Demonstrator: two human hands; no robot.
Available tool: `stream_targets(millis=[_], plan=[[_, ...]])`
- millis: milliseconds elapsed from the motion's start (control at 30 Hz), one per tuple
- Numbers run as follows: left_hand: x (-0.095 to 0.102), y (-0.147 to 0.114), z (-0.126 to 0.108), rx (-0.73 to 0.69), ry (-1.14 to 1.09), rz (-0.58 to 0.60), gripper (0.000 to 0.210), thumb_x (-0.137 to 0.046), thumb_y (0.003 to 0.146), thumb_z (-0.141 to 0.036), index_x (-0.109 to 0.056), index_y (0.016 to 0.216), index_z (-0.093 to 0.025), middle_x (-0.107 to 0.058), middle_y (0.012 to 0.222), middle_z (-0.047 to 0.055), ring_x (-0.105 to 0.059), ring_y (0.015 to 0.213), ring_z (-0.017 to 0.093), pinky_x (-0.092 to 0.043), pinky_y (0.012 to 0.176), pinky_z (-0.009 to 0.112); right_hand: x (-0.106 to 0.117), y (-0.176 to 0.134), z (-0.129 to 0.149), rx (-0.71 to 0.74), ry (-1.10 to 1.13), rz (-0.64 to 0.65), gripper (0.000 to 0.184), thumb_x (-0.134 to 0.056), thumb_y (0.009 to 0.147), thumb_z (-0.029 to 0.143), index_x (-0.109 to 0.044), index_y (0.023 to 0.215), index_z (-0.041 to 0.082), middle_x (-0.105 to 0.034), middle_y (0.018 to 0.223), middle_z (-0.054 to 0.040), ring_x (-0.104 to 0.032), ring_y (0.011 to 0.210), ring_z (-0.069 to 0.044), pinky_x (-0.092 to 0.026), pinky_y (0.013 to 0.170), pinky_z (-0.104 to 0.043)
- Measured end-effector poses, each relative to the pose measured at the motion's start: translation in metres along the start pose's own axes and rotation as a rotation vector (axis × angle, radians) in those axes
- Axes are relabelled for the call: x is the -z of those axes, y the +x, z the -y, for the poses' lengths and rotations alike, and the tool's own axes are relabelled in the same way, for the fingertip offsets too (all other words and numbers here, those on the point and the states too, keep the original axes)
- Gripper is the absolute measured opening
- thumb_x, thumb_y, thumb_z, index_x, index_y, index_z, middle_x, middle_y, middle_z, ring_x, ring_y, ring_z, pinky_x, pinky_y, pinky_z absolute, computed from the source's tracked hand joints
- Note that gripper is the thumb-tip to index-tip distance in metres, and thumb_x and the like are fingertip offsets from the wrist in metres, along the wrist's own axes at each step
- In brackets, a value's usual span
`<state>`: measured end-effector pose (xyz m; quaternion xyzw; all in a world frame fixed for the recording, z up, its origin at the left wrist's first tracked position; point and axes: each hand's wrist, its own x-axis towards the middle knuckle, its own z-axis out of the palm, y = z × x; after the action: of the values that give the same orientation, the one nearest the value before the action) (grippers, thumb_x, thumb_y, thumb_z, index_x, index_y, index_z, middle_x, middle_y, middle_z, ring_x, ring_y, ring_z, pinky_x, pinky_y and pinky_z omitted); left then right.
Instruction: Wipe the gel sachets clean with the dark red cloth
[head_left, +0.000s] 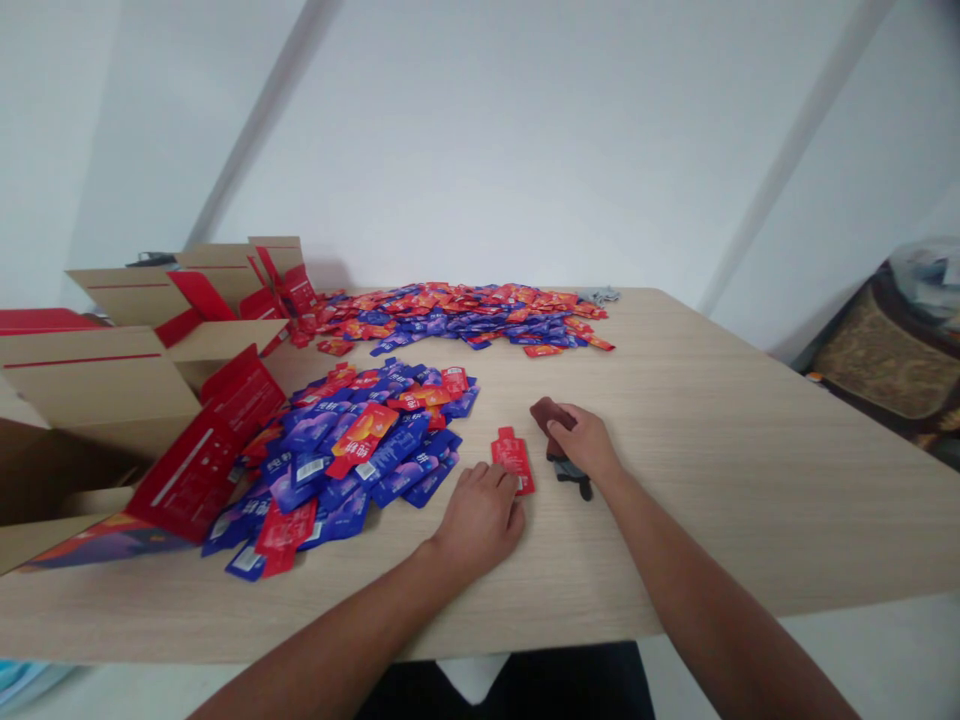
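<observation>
My left hand [480,520] rests low over the table with its fingers bent and together, gripping the lower end of a red packet [511,455]. That packet is flat, with a narrow tab at its top and pale print. My right hand [589,440] pinches a brown folded piece of cloth [551,412], perhaps a sock, between thumb and fingers. Just beneath it, a dark grey cloth piece [571,475] lies on the table, partly covered. Left of my left hand spreads a pile of blue and red packets [360,440], some showing white barcodes.
Open cardboard boxes [90,375] with red flaps line the table's left side. A long heap of red and blue packets [472,315] runs along the back by the wall, a grey cloth bundle [602,295] at its right end. A patterned brown chair [885,350] stands right.
</observation>
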<state>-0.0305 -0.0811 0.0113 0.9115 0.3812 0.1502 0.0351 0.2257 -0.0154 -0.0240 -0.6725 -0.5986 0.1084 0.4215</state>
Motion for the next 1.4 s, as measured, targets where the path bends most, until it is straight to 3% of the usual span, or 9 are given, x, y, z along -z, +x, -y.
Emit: stream_targets(millis=[233,367,500,567,733,867,1000,1133,1400], plan=[[-0.002,-0.002,0.003,-0.022,-0.027,-0.006,0.016,-0.060,0.091,-0.019,-0.067,0.106,-0.019,-0.068,0.109,0.010,-0.059,0.105,0.028,-0.046,0.094,0.043,0.004,-0.005,0.011,0.021,0.134,0.044,0.031,-0.066,0.088,0.030,-0.077,0.116,0.023,-0.081,0.106,-0.0048,-0.075,0.093,-0.025,-0.058,0.087,-0.037],[-0.005,-0.005,0.004,-0.020,-0.040,-0.017,0.016,-0.060,0.092,-0.018,-0.067,0.106,-0.019,-0.069,0.109,0.010,-0.058,0.107,0.028,-0.046,0.095,0.044,0.003,-0.019,0.027,0.279,0.228,0.252,0.036,-0.066,0.086,0.023,-0.076,0.121,0.023,-0.079,0.113,-0.0046,-0.074,0.099,-0.023,-0.057,0.091,-0.036],[-0.006,-0.006,0.005,-0.019,-0.028,0.013,0.015,-0.059,0.093,-0.017,-0.069,0.104,-0.019,-0.070,0.111,0.010,-0.058,0.106,0.028,-0.046,0.093,0.044,-0.002,-0.025,0.039,0.533,0.102,0.405,0.044,-0.070,0.078,0.014,-0.077,0.121,0.024,-0.077,0.120,-0.0067,-0.070,0.109,-0.025,-0.053,0.101,-0.038],[-0.006,-0.005,0.006,-0.013,-0.018,0.032,0.015,-0.058,0.094,-0.015,-0.070,0.102,-0.019,-0.069,0.110,0.010,-0.058,0.106,0.028,-0.046,0.093,0.044,-0.006,-0.021,0.039,0.503,0.016,0.384,0.044,-0.068,0.082,0.014,-0.076,0.124,0.024,-0.077,0.120,-0.0076,-0.069,0.110,-0.025,-0.052,0.102,-0.039],[-0.009,0.000,0.010,0.015,0.002,0.052,0.019,-0.056,0.098,-0.016,-0.071,0.109,-0.020,-0.069,0.113,0.010,-0.057,0.108,0.028,-0.045,0.094,0.045,-0.012,-0.005,0.025,0.209,-0.152,0.205,0.033,-0.065,0.091,0.020,-0.076,0.122,0.022,-0.076,0.115,-0.0096,-0.069,0.103,-0.024,-0.052,0.098,-0.037],[-0.010,0.004,0.016,0.090,-0.010,-0.002,0.028,-0.054,0.097,-0.011,-0.072,0.117,-0.020,-0.069,0.122,0.011,-0.058,0.112,0.028,-0.046,0.098,0.046,-0.006,-0.011,0.024,0.250,-0.028,0.092,0.036,-0.068,0.089,0.024,-0.074,0.124,0.021,-0.075,0.120,-0.0101,-0.069,0.108,-0.026,-0.053,0.101,-0.040],[-0.008,-0.002,0.019,0.067,-0.050,-0.054,0.031,-0.055,0.095,-0.009,-0.073,0.117,-0.019,-0.071,0.122,0.010,-0.059,0.113,0.028,-0.047,0.099,0.044,0.005,-0.025,0.038,0.433,0.127,0.195,0.039,-0.067,0.086,0.020,-0.073,0.124,0.024,-0.074,0.120,-0.0086,-0.069,0.109,-0.026,-0.056,0.100,-0.042],[-0.007,-0.009,0.014,-0.026,-0.094,-0.046,0.018,-0.058,0.095,-0.015,-0.076,0.098,-0.019,-0.074,0.106,0.009,-0.062,0.106,0.026,-0.049,0.099,0.044,0.005,-0.033,0.048,0.562,0.090,0.356,0.048,-0.070,0.080,0.015,-0.072,0.127,0.025,-0.073,0.127,-0.0095,-0.068,0.116,-0.027,-0.054,0.106,-0.045],[-0.010,-0.005,0.006,-0.023,-0.072,-0.052,0.017,-0.060,0.093,-0.018,-0.075,0.085,-0.016,-0.072,0.090,0.010,-0.064,0.095,0.026,-0.052,0.097,0.043,-0.006,-0.023,0.045,0.546,-0.009,0.396,0.044,-0.068,0.083,0.012,-0.074,0.125,0.024,-0.073,0.127,-0.0086,-0.065,0.116,-0.026,-0.052,0.105,-0.042]])
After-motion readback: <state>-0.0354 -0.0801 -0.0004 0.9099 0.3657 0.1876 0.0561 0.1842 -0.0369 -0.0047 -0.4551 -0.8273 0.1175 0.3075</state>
